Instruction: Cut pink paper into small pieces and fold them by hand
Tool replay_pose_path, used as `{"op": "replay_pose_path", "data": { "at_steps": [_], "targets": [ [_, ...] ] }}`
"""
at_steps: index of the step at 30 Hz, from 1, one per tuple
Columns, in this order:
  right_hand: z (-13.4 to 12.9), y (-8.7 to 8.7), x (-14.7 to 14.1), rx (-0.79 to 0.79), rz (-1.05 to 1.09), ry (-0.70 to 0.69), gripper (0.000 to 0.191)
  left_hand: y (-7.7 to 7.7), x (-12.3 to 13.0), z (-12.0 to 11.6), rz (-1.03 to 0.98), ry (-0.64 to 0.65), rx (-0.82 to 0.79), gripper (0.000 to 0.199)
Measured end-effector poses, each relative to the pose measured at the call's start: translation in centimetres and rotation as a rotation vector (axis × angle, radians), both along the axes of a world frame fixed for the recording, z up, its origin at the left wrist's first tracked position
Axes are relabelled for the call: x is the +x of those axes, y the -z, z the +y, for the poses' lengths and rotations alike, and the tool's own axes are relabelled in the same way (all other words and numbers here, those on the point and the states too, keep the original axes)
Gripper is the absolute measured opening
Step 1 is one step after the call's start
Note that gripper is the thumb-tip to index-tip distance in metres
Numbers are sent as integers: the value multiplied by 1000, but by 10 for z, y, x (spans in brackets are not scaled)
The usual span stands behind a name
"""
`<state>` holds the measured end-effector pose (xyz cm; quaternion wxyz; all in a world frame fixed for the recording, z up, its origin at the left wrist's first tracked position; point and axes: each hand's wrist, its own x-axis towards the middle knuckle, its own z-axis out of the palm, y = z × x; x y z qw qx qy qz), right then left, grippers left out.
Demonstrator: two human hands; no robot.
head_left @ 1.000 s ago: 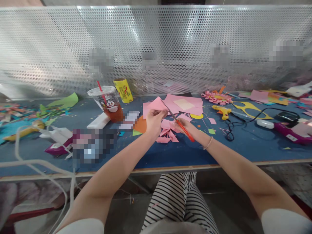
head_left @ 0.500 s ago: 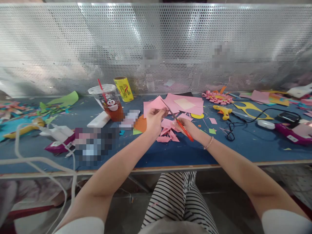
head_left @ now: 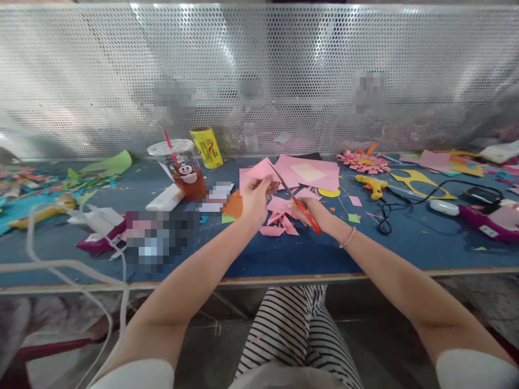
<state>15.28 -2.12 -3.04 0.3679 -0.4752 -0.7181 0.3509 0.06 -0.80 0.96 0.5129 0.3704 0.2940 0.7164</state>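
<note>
Scissors (head_left: pixel 300 206) barely shifted | right hand (head_left: pixel 318 212) grips them | left hand (head_left: pixel 255 198) pinches pink paper (head_left: pixel 263 168) beside the blades

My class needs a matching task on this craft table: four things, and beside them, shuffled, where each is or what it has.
Column one
1. scissors
2. plastic cup
3. pointed pink paper
4. printed yellow cylinder

Column two
A. near the perforated screen
B. in the left hand
C. in the right hand
D. has a red straw in it

Pairs: 1-C, 2-D, 3-B, 4-A
</note>
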Motion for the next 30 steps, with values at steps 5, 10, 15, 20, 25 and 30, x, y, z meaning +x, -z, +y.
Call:
{"op": "replay_pose_path", "data": {
  "at_steps": [5,10,15,20,25,30],
  "targets": [
    [-5,-5,-5,-105,-14,-31,32,1,0,1,3,9,7,21],
    [-3,-5,-6,-16,28,-34,34,-1,-1,0,27,5,-3,21],
    [-11,-13,-5,-151,97,-79,38,-1,2,-4,100,16,-33,22],
    [-15,-13,-5,-157,149,-115,40,0,4,-5,119,22,-29,21],
    [-13,-10,-5,-136,141,-128,40,-2,4,-6,113,10,-27,17],
    [-15,-12,-5,-153,138,-120,41,-2,3,-6,134,-17,-22,17]
  ]
}}
